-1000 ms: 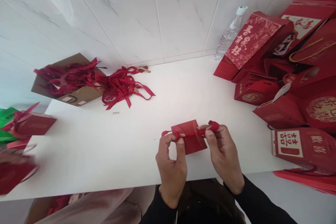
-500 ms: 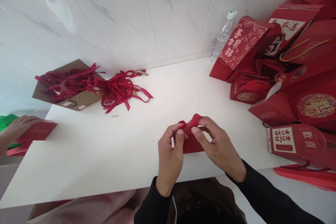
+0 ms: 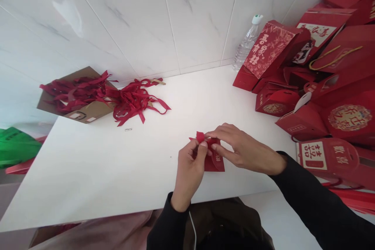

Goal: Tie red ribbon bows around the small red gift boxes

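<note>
A small red gift box [image 3: 216,164] with pale lettering stands near the front edge of the white table [image 3: 140,175], partly covered by my hands. Above it, a red ribbon [image 3: 200,136] rises in a short loop. My left hand [image 3: 191,164] is closed, pinching the ribbon between thumb and fingers. From the right, my right hand [image 3: 238,148] reaches in with its fingertips pressed to the ribbon beside the left thumb. How the ribbon passes through the box is hidden behind the fingers.
A cardboard box [image 3: 90,111] overflows with red ribbons, and a heap of ribbons [image 3: 134,101] lies beside it. Red gift boxes [image 3: 310,121] crowd the right side, near a water bottle [image 3: 247,45]. A green bag [image 3: 17,146] is at the left edge.
My right hand has shifted its fingers leftward over the ribbon, toward the left hand. At the far left, another person's hand and the red box it held have gone from view.
</note>
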A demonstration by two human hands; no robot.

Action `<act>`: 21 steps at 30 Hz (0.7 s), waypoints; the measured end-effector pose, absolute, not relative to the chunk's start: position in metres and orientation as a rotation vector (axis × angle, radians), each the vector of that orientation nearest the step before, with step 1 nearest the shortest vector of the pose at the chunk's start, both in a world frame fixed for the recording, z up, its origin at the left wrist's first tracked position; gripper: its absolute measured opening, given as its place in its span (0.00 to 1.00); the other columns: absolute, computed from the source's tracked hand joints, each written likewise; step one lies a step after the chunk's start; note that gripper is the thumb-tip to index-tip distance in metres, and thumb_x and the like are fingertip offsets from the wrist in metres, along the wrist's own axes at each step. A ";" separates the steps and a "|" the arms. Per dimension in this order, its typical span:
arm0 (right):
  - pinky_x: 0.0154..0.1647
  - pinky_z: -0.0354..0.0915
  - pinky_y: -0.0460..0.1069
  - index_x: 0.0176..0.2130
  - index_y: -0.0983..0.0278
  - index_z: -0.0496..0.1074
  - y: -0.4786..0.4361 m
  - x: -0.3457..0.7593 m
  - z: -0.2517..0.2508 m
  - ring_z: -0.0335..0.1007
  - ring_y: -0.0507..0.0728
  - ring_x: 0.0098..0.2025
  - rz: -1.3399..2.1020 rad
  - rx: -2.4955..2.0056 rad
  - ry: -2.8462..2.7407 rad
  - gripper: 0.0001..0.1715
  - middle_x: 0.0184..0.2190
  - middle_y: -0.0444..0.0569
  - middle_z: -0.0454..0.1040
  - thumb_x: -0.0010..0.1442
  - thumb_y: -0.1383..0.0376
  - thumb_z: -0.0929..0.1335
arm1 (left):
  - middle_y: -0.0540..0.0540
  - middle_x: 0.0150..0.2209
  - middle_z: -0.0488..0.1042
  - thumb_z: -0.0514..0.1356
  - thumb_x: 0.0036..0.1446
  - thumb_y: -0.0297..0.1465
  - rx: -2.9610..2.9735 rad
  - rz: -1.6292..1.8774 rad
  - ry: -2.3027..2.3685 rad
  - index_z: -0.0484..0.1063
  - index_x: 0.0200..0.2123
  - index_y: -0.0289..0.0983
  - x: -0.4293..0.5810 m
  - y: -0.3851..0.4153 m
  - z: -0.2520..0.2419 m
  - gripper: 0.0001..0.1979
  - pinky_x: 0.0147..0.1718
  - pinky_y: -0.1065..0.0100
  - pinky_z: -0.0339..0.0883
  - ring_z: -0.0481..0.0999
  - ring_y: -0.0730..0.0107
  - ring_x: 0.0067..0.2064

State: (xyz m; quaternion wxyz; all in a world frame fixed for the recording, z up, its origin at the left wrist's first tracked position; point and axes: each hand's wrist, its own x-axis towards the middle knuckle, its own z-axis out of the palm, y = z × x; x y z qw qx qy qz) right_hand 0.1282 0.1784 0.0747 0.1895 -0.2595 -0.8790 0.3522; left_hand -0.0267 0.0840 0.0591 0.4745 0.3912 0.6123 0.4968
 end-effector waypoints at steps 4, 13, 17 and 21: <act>0.45 0.65 0.58 0.42 0.55 0.79 0.176 0.133 0.080 0.72 0.61 0.37 0.922 -0.848 -2.406 0.12 0.33 0.47 0.79 0.66 0.62 0.65 | 0.47 0.31 0.77 0.58 0.65 0.40 0.913 1.200 1.491 0.80 0.40 0.40 -0.030 0.085 0.058 0.13 0.39 0.64 0.67 0.75 0.64 0.36; 0.26 0.55 0.49 0.26 0.61 0.69 0.164 0.154 0.104 0.60 0.52 0.24 1.364 -1.130 -2.499 0.24 0.21 0.41 0.66 0.69 0.52 0.63 | 0.47 0.36 0.80 0.65 0.58 0.34 0.932 1.154 1.342 0.77 0.33 0.38 -0.037 0.084 0.067 0.06 0.41 0.65 0.68 0.74 0.67 0.38; 0.42 0.64 0.52 0.41 0.59 0.74 0.169 0.146 0.094 0.72 0.59 0.44 1.244 -1.118 -2.332 0.19 0.40 0.48 0.78 0.72 0.54 0.59 | 0.50 0.32 0.77 0.61 0.58 0.25 1.212 1.186 1.519 0.73 0.33 0.39 -0.037 0.085 0.059 0.04 0.34 0.68 0.67 0.72 0.71 0.33; 0.40 0.66 0.51 0.49 0.57 0.74 0.170 0.134 0.078 0.74 0.58 0.43 1.484 -1.075 -2.258 0.17 0.42 0.47 0.79 0.73 0.57 0.59 | 0.47 0.35 0.76 0.56 0.60 0.20 1.766 1.345 1.668 0.74 0.37 0.40 -0.034 0.087 0.042 0.11 0.36 0.67 0.70 0.74 0.69 0.36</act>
